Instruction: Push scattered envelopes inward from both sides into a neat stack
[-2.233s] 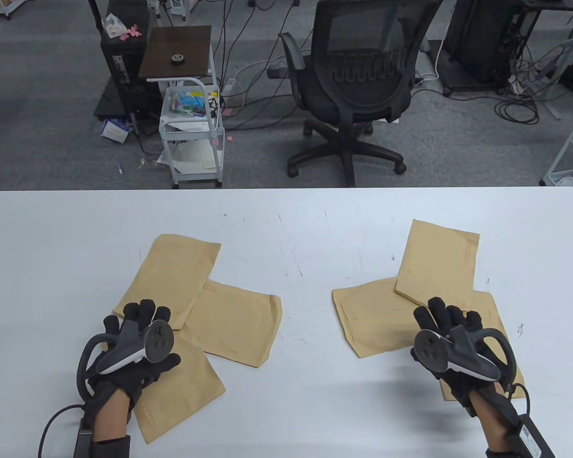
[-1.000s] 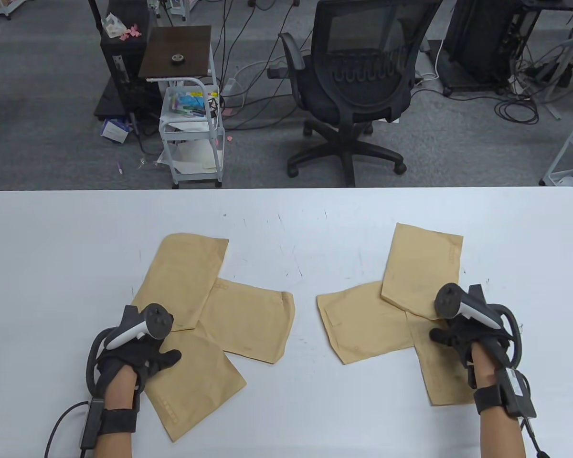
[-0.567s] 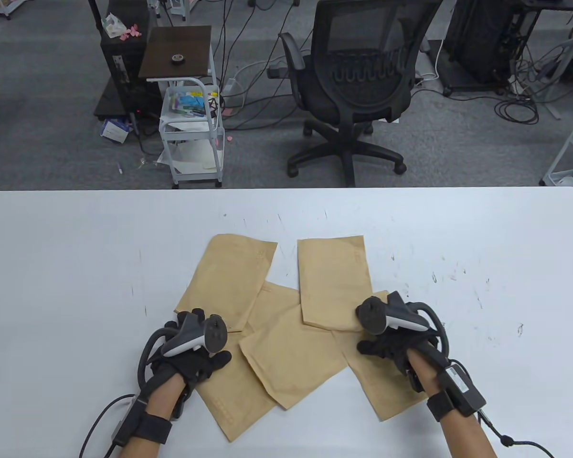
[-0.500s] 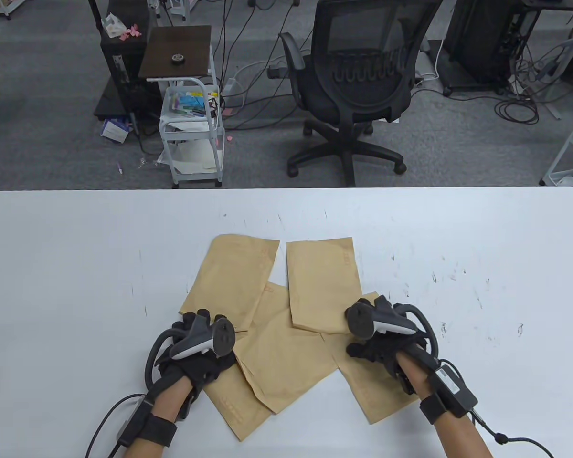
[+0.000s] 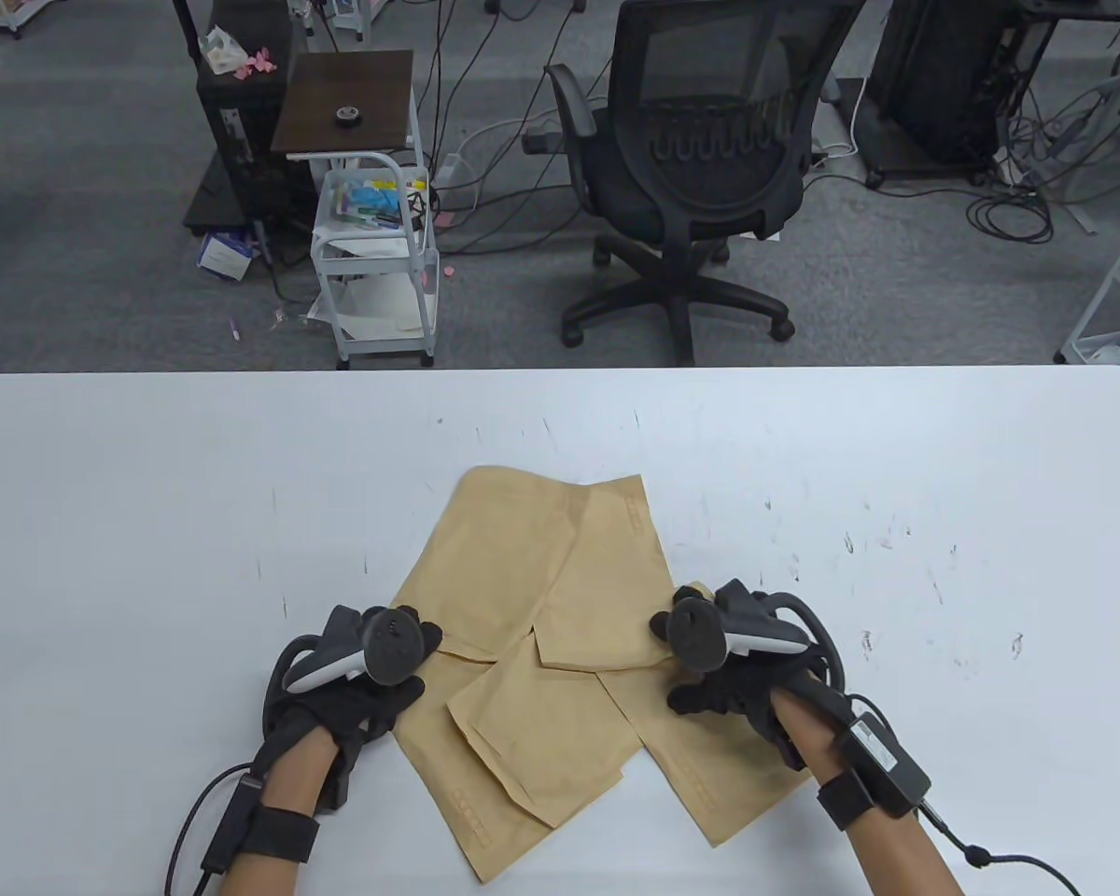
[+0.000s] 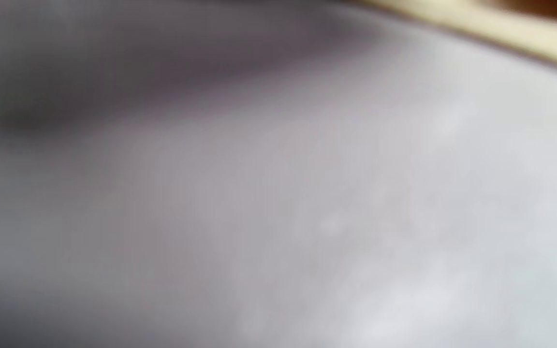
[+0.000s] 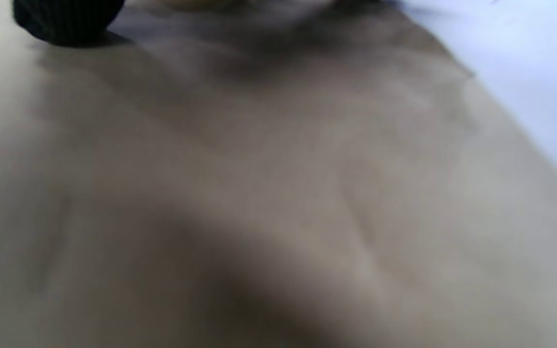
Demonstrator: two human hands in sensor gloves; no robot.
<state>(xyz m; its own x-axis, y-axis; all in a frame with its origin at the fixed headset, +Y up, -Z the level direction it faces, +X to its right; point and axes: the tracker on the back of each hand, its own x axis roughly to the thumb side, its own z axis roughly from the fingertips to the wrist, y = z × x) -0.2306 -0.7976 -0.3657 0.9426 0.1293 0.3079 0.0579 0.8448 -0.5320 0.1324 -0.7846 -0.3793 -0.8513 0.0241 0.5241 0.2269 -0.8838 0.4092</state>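
Several brown envelopes overlap in a loose pile at the middle of the white table, fanned out at different angles. My left hand lies palm down at the pile's left edge, touching the lower left envelope. My right hand rests palm down on the lower right envelope, against the upright envelope. The right wrist view shows brown envelope paper close up and one gloved fingertip. The left wrist view is blurred: bare table and a strip of envelope.
Behind the table's far edge stand a black office chair and a white cart on the floor. Cables trail from both wrists toward the table's near edge. Bare table lies to the left and right of the pile.
Both hands have slid inward, pushing two separate groups of envelopes together. The groups now overlap in one pile at the table's centre, and the two far envelopes overlap.
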